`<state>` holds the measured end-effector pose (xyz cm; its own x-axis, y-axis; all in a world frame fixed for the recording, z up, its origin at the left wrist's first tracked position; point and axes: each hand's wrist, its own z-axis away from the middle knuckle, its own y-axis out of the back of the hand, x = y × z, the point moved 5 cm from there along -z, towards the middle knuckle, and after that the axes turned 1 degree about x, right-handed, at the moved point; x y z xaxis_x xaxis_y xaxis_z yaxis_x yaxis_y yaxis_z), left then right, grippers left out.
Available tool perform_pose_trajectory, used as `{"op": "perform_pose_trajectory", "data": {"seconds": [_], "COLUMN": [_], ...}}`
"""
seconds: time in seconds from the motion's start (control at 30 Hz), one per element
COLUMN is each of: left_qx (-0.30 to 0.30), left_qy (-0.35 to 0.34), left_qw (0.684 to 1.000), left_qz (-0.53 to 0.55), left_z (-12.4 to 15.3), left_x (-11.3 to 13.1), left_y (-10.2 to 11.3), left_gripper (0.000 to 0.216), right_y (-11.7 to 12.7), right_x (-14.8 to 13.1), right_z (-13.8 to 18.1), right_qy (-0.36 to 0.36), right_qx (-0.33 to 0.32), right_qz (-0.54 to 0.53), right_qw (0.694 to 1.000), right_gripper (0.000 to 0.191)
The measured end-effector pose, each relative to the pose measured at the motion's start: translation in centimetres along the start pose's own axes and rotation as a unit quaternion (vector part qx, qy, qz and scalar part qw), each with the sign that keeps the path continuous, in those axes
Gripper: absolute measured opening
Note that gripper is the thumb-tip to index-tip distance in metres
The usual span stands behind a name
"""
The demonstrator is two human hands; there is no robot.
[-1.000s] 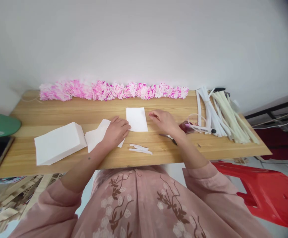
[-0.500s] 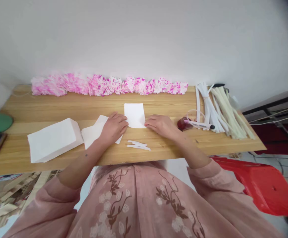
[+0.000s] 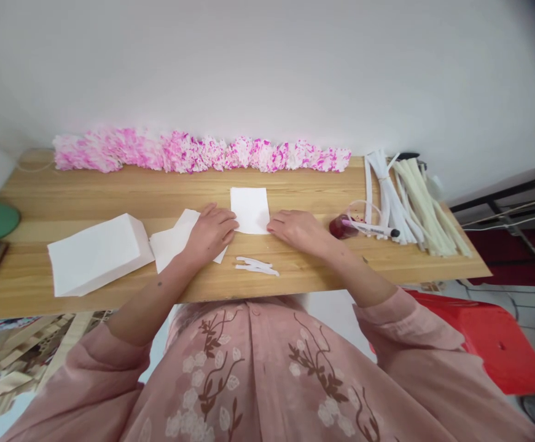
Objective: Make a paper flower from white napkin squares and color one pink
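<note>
A square of thin white paper (image 3: 249,210), perhaps several sheets deep, lies flat on the wooden table in front of me. My left hand (image 3: 212,232) holds its left edge near the lower corner, fingers bent together. At the lower right corner, my right hand (image 3: 295,229) has its fingertips closed on the edge; its thumb is mostly hidden. Under and beside my left wrist lie loose white paper sheets (image 3: 168,244), partly covered by that hand. A few short white strips (image 3: 255,265) rest on the table just below the square.
A thick stack of white paper (image 3: 96,255) is at left. Pink-and-white ruffled paper (image 3: 193,153) lines the wall. To the right are a dark red jar (image 3: 341,227), a marker-like pen (image 3: 375,230), bundled white strips (image 3: 389,196) and cream strips (image 3: 426,209). A red stool (image 3: 497,344) stands below.
Both hands stay at the paper's edges with almost no movement. The whole view has shifted slightly, so the table sits a little higher in the picture.
</note>
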<state>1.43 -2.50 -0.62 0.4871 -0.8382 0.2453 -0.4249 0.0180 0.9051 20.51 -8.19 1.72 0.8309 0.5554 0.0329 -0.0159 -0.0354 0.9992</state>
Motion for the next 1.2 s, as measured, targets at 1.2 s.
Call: {"op": "perform_pose_trajectory", "data": {"seconds": [1.2], "left_qx": [-0.044], "left_qy": [0.062], "left_qw": [0.996], "left_qz": [0.037], "left_z": [-0.6], "left_x": [0.1], "left_y": [0.7], "left_gripper": [0.025], "right_y": [-1.7], "right_x": [0.1], "right_z": [-0.1], "right_qy": [-0.142], "right_qx": [0.092], "right_qz": [-0.179], "right_qw": [0.969], "right_gripper": [0.022]}}
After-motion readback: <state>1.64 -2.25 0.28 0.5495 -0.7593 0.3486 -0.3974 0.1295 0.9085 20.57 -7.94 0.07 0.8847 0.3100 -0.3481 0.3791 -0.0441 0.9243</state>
